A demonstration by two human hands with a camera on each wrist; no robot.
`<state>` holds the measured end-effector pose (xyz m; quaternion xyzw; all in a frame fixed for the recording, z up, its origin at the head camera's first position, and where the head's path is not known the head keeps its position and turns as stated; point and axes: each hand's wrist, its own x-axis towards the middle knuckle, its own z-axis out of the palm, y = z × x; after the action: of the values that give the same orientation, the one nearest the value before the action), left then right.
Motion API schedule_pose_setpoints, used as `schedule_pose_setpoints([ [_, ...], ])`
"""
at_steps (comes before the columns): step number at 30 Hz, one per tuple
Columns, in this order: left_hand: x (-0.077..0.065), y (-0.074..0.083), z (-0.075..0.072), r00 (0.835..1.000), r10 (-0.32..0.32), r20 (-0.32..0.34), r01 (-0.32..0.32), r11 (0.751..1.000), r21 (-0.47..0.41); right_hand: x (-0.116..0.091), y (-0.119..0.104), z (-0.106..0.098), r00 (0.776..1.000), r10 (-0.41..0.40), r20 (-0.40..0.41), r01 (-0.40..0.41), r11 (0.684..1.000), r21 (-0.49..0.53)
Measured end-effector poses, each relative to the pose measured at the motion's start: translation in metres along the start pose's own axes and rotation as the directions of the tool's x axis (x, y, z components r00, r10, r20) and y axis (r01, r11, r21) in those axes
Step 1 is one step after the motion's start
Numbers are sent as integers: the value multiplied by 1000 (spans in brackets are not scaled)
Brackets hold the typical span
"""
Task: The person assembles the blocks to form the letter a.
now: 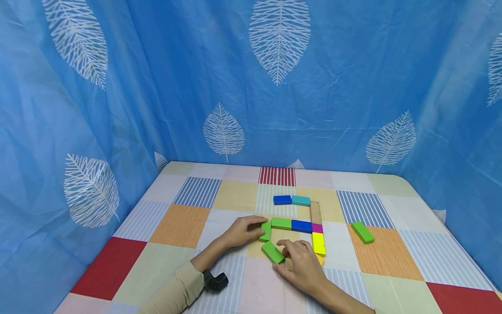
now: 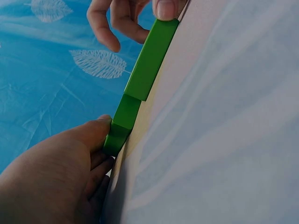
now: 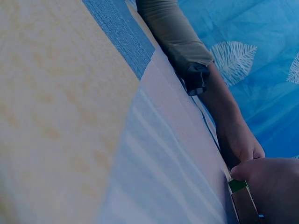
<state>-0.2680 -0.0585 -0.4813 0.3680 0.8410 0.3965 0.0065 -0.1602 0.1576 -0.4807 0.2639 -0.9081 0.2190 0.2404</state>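
Note:
My left hand (image 1: 245,231) holds a green block (image 1: 266,231) at the left of a figure of coloured blocks laid flat. In the left wrist view the thumb of the left hand (image 2: 56,172) lies against that block's end, with the fingers beside it. A second green block (image 1: 273,252) slants from its near end; the two meet at their corners. My right hand (image 1: 302,264) has its thumb and a finger around the second block's right end. Partly under the right hand are a plain wooden block (image 1: 289,264) and an orange-yellow block (image 1: 320,259).
A green block (image 1: 281,223), a blue block (image 1: 301,226), a magenta block (image 1: 317,228) and a yellow block (image 1: 319,243) continue the figure. Behind are a wooden block (image 1: 315,212), a teal block (image 1: 300,200) and a dark blue block (image 1: 282,200). A loose green block (image 1: 362,232) lies right.

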Motion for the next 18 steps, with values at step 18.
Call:
schedule_pose_setpoints([
  [18,2,-5,1,1000,-2,9,2,1000,-4,-12,20,-28,997,-23,72,22,1000,15],
])
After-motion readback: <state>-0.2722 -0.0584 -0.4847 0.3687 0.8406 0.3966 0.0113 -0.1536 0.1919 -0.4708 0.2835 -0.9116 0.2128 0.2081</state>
